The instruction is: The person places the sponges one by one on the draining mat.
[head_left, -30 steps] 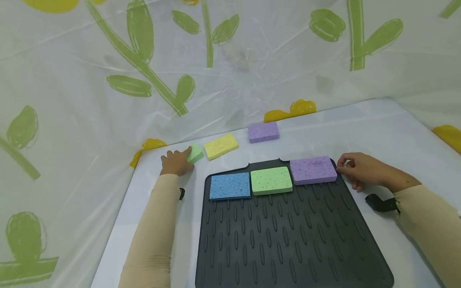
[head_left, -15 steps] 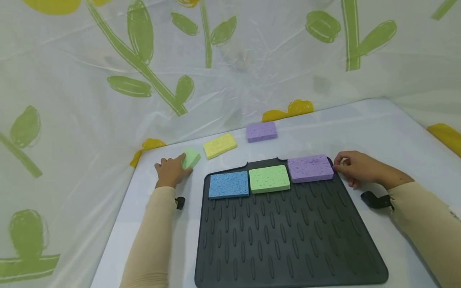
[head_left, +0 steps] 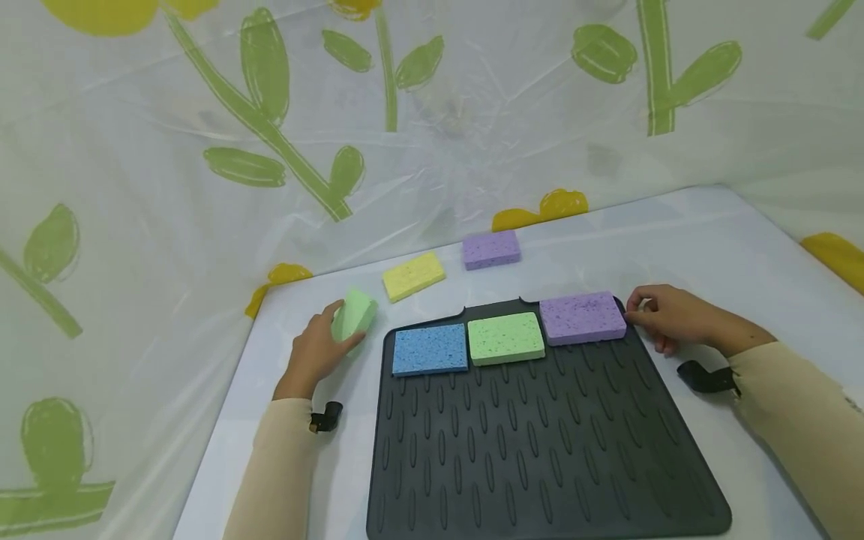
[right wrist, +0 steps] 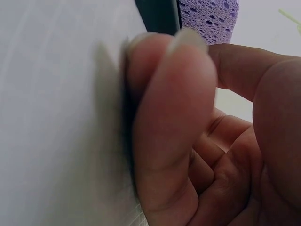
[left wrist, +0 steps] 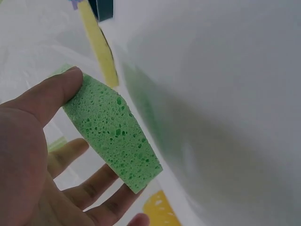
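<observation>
A light green sponge [head_left: 354, 311], raised off the tabletop and tilted, is gripped between the thumb and fingers of the left hand [head_left: 312, 352]; the left wrist view shows its porous face [left wrist: 113, 132] with the thumb on one end and fingers behind it. At the upper right edge of the black ridged mat [head_left: 533, 442], the right hand [head_left: 678, 319] pinches the rim with curled fingers. The right wrist view shows its fingertips [right wrist: 174, 70] close up, partly hiding the contact. Beside them on the mat lies a purple sponge [head_left: 583, 318].
A blue sponge [head_left: 430, 349] and another green sponge [head_left: 506, 338] complete a row along the mat's far end. Beyond the mat, a yellow sponge [head_left: 413, 276] and a smaller-looking purple sponge [head_left: 491, 250] lie near the white table's back edge, by a flower-patterned sheet [head_left: 459, 172].
The left hand has drawn the green sponge back toward the person, away from the table's rear edge, and lifted and tilted it. The right hand has stayed at the mat's edge.
</observation>
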The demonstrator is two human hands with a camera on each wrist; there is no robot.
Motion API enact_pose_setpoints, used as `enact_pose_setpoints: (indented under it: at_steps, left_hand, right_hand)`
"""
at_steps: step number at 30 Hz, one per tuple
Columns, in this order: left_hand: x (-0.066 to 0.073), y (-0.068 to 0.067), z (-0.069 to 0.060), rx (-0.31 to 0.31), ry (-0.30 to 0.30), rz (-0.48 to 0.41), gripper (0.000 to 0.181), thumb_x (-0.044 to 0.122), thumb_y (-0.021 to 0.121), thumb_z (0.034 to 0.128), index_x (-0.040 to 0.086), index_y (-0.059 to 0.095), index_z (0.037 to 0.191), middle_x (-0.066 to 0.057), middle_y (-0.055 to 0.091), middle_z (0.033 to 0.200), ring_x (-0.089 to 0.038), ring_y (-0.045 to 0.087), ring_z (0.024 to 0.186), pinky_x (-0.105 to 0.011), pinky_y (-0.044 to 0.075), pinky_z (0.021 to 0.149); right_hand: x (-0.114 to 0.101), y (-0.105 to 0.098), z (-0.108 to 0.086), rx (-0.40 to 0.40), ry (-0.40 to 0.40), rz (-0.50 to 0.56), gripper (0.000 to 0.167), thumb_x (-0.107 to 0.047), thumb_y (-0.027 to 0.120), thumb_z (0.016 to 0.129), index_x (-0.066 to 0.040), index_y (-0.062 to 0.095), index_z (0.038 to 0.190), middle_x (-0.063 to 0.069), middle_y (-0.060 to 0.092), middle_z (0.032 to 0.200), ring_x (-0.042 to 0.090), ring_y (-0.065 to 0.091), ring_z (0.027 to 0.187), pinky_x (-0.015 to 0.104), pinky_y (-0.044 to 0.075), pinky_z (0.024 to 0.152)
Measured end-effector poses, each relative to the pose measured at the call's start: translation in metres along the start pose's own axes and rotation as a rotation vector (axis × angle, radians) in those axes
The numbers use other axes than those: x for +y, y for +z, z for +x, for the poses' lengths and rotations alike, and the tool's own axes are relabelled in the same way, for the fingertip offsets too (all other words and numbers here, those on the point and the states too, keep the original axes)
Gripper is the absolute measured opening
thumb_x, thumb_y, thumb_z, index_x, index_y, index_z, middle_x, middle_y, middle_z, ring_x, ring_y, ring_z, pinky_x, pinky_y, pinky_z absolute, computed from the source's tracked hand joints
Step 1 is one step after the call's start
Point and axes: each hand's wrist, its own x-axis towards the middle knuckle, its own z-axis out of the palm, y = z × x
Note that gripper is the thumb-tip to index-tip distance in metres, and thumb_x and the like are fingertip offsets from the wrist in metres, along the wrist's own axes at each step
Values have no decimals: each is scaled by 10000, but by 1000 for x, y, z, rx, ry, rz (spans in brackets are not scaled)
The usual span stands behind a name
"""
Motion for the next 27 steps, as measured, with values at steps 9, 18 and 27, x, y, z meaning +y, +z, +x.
enact_pose_setpoints:
  at_steps: [9,18,27]
  left_hand:
    - [3,9,-28,123,132,77,798,495,693,897,143,373,1538,-252,550,1349,-409,574,1221,-658,438,940]
    - [15,9,-53,136,190,35,816,425,764,863,154,388,1534,-227,554,1316,-362,599,1100,-558,504,873]
    - [25,11,-75,199,269,60,811,425,781,852,156,410,1521,-209,561,1287,-314,601,1044,-503,553,796]
  right_hand:
    - [-1,1,-3,4,-6,-9,241,-210,530,1021,3,532,1133,51,546,717,187,587,550,337,525,498]
    - [0,1,-2,18,-14,-12,231,-211,527,1020,-4,536,1123,50,548,703,188,585,544,337,521,491]
    - [-1,3,-2,27,-13,-15,240,-215,522,1019,0,534,1126,51,546,708,186,583,553,332,518,492]
